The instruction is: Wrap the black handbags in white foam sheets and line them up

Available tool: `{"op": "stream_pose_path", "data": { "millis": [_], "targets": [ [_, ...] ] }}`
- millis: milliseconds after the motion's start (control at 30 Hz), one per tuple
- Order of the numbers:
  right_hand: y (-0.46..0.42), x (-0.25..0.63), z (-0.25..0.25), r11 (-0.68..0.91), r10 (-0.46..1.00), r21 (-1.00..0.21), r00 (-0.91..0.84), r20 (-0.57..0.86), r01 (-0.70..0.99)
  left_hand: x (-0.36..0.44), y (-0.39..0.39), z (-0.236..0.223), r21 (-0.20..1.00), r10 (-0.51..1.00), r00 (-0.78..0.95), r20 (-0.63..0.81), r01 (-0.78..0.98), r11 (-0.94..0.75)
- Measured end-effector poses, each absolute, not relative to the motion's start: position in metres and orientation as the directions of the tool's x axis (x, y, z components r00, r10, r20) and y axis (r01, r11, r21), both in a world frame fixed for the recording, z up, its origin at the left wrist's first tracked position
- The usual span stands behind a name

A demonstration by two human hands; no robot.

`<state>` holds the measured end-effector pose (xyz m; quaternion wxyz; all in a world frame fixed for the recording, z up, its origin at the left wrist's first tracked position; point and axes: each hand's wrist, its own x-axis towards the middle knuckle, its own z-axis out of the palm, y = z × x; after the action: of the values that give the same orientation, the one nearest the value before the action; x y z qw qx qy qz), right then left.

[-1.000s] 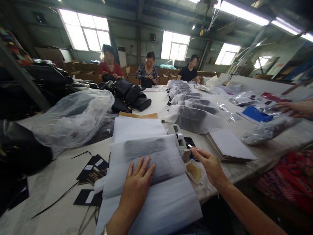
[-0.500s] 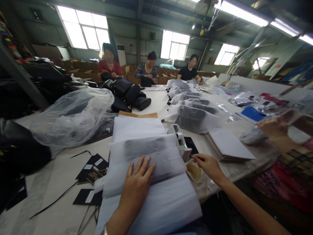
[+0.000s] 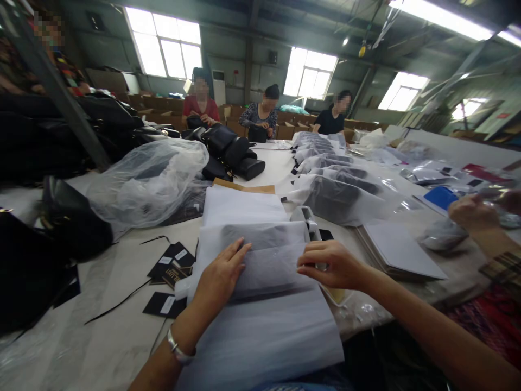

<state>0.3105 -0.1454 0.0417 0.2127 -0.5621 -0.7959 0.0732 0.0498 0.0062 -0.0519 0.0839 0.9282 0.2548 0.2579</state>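
Tissue-wrapped bundle on bench; left hand open on it, fingers extended. Right hand pinched by its right edge, contents can't tell. Left of bundle: black tags, white labels, gold "LUX" lettering.

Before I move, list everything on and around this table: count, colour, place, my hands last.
wrapped item: one, dark under white paper, front centre
white paper: sheet count unclear, white, under and beyond it
tape dispenser: one, pale, right of the paper
tray: one, yellowish contents, partly hidden, front right
tags: several, black, left of the paper
plastic sheeting: one heap, clear, left
bags: many, black, left and far centre
wrapped bundles: a row, dark under white, beyond dispenser
board stack: one, white-topped, right
blue packet: one, blue, farther right
table: one, whitish, beneath these
co-workers: three opposite; parts of others at both edges
boxes: many, brown, behind them
windows: four, bright white, background
left hand: one, silver bracelet, on wrapped item
right hand: one, bare, at paper's right edge
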Motion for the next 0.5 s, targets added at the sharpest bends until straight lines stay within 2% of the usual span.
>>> {"op": "stream_pose_path", "data": {
  "millis": [133,233,367,500],
  "targets": [
    [-0.091,0.276,0.047,0.500,0.866,-0.394,-0.456,0.207,0.771,0.042,0.021,-0.049,0.382,0.560,0.730,0.391,0.425,-0.821],
    [-0.050,0.258,0.044,0.552,0.828,-0.366,-0.545,0.132,0.749,0.037,0.030,-0.047,0.492,0.559,0.743,0.368,0.354,-0.795],
    [-0.008,0.243,0.040,0.547,0.820,-0.225,-0.570,-0.052,0.807,0.030,0.038,-0.046,0.611,0.554,0.748,0.365,0.257,-0.749],
    [0.013,0.231,0.039,0.561,0.810,-0.022,-0.554,-0.190,0.828,0.029,0.040,-0.049,0.659,0.587,0.733,0.344,0.257,-0.707]
  ]
}}
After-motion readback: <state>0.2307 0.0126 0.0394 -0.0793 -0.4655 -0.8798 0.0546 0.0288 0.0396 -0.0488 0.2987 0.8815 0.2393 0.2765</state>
